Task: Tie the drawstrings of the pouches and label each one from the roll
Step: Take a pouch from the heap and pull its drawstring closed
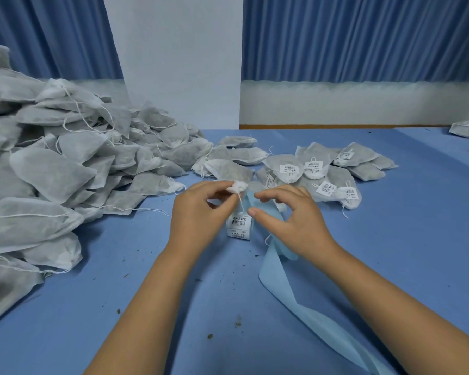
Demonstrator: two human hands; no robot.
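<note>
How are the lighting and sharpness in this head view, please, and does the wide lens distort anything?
Head view throughout: soft, even light, no glare, faint shadows on the blue table; label roll barcodes show but small text is soft; wide-angle bend tilts the white pillar and stretches the pouch pile at left.

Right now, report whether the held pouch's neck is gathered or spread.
Gathered: the left hand pinches the bunched white neck of the pouch, its drawstring dangling below. Knot: cannot tell.
</note>
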